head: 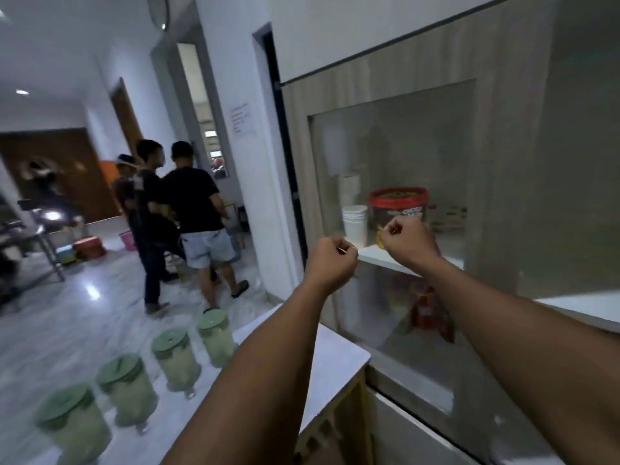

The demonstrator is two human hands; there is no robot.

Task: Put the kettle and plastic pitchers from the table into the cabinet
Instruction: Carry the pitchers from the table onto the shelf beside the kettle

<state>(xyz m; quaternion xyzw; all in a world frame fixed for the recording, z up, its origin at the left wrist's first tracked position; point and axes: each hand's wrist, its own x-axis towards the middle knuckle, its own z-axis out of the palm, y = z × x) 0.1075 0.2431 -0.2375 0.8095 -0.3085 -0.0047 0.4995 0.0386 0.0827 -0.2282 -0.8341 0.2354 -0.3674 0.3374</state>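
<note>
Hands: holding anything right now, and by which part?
Cannot tell for sure. Left hand and right hand are both fisted at the cabinet glass front, each apparently pinching something small. No pitchers held.

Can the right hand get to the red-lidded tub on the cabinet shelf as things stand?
Probably not yet: the right hand is closed into a fist in front of the cabinet's glass door, and the red-lidded tub appears to sit behind that glass.

White walls (235,45), glossy marble floor (67,317), wooden door (67,176).
</note>
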